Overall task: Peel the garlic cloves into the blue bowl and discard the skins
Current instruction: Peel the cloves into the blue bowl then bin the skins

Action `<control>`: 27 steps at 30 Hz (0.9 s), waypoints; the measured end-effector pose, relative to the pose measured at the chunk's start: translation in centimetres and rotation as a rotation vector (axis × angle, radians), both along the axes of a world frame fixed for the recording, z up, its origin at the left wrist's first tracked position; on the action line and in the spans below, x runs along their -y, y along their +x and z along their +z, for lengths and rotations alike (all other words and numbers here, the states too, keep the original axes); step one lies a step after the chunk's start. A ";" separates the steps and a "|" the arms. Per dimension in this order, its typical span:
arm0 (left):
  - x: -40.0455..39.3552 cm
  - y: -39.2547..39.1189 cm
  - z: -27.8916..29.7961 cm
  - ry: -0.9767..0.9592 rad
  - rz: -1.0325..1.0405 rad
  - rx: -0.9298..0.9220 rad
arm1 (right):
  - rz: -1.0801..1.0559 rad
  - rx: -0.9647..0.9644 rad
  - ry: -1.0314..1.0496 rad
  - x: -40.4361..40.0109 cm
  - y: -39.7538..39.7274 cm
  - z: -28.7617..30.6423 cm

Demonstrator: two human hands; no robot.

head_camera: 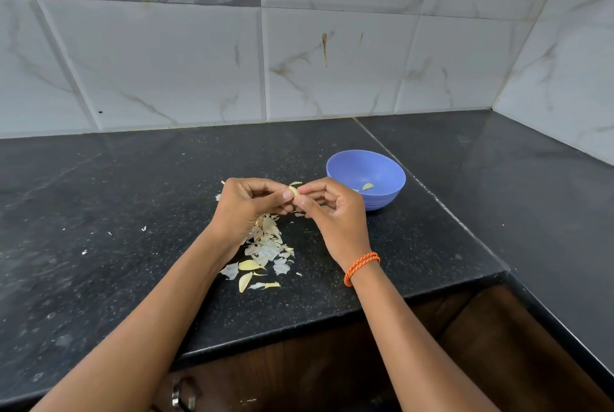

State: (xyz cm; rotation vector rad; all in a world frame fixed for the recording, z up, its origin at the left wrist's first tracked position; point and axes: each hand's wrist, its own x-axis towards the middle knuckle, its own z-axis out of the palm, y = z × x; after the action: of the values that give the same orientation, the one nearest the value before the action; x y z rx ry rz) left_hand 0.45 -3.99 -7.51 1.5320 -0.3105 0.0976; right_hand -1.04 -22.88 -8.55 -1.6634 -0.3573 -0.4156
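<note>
Black speckled stone table (99, 212), white marble-pattern tiles (332, 62) behind. Garlic clove (293, 192) held above table, pinched between fingertips of both hands: left hand (247, 204) curled on clove from left, right hand (332, 209) pinching from right with thumb and forefinger. Scrap of skin sticking up at top of clove. Orange cord bracelet (360, 267) on right wrist. Blue bowl (382, 172) just right of hands, on table; peeled clove (367, 186) inside, second piece partly hidden behind right hand. Pile of papery skins (265, 245) on table below hands, few yellowish pieces at near edge. Small white flecks scattered left of pile.
</note>
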 end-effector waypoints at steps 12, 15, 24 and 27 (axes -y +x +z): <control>0.0 -0.1 0.0 0.074 0.018 0.086 | 0.140 -0.154 0.140 0.2 0.2 0.0; 0.1 -0.1 0.0 0.076 0.009 0.098 | 0.190 -0.226 0.209 0.4 0.3 0.1; 0.4 0.0 -0.1 0.108 0.036 0.097 | 0.207 -0.284 0.256 0.3 0.4 0.1; 0.5 0.1 -0.4 0.153 0.050 0.115 | 0.054 -0.155 0.074 -0.1 0.2 -0.3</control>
State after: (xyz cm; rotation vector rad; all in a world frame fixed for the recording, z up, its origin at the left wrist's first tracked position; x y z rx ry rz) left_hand 0.57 -4.45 -7.88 1.6899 -0.3787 0.2058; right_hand -0.83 -22.74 -8.86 -1.5987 -0.2684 -0.2550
